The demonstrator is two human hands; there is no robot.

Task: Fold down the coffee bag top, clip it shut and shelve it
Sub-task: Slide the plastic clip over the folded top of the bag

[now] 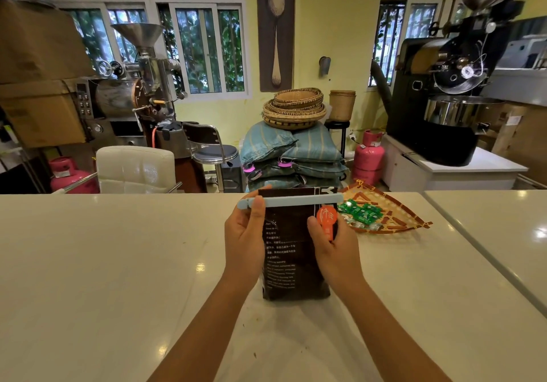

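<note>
A dark brown coffee bag [291, 251] with white print and an orange label stands upright on the white counter [103, 263]. A long light-blue clip [296, 201] lies across its folded top. My left hand [245, 236] pinches the clip's left end, thumb in front and fingers behind the bag. My right hand [331, 242] grips the bag's right side just below the clip, thumb on the front next to the orange label.
A woven fan-shaped tray [393, 212] with green wrapped sweets lies just right of the bag. A seam separates a second counter [503, 233] at the right. Beyond the counter are a white chair, stool, stacked sacks, pink gas cylinders and roasting machines.
</note>
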